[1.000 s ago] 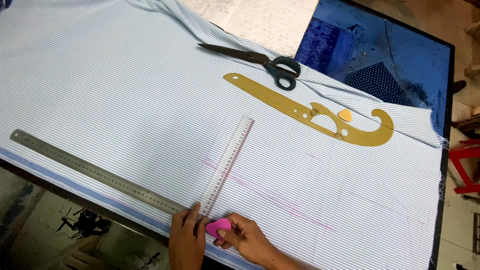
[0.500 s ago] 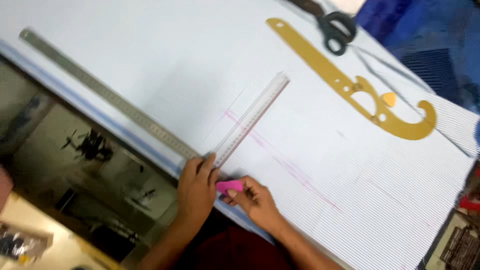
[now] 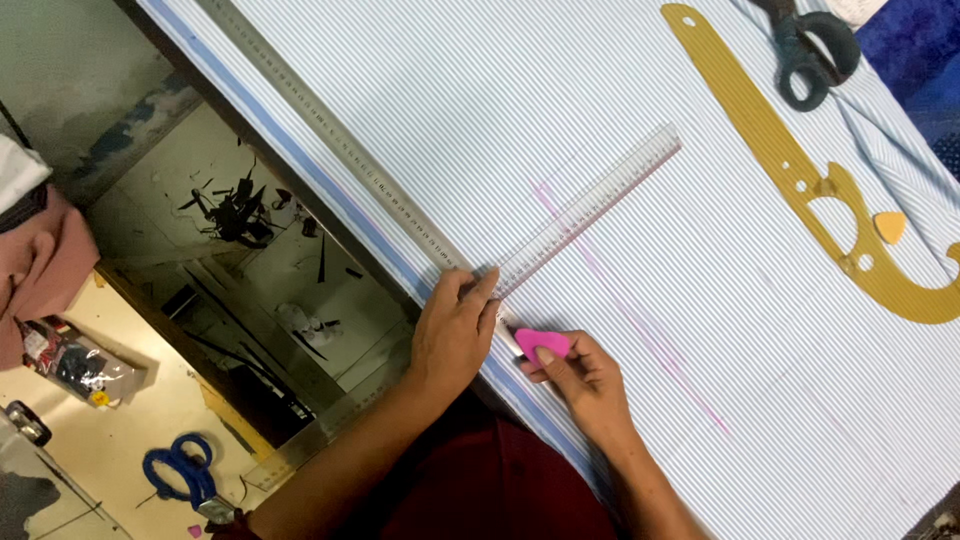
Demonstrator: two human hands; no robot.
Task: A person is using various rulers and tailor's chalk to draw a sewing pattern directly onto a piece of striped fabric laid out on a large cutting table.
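right hand (image 3: pixel 585 375): fingers pinching pink tailor's chalk (image 3: pixel 541 344), at 5 o'clock from ruler's near end | left hand (image 3: pixel 455 330): fingers together, pressing clear ruler (image 3: pixel 585 211) onto striped fabric (image 3: pixel 600 120)

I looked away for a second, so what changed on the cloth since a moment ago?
Little: the view swung. The left hand still presses the clear ruler; the right hand still pinches the pink chalk beside its near end. Steel ruler, curve and scissors stayed put.
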